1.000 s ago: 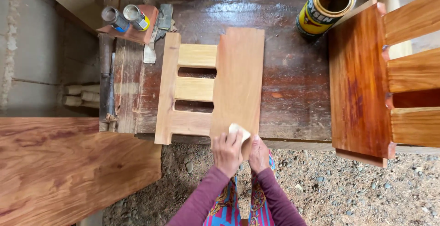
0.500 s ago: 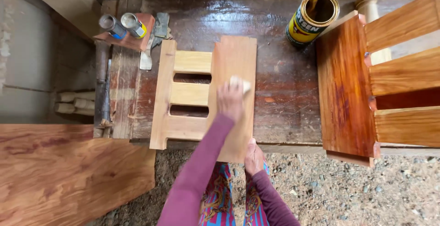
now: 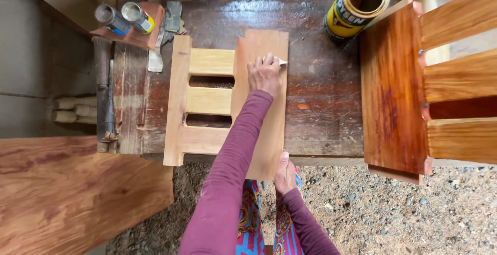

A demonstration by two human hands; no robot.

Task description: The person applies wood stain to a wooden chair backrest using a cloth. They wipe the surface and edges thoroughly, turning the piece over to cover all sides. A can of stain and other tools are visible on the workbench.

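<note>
Wooden panel (image 3: 261,115): left hand (image 3: 265,74) near far edge, right hand (image 3: 284,173) gripping near edge

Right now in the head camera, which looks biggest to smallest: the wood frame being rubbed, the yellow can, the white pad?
1. wood frame
2. yellow can
3. white pad, mostly hidden under the left hand, so its full size is unsure.
</note>
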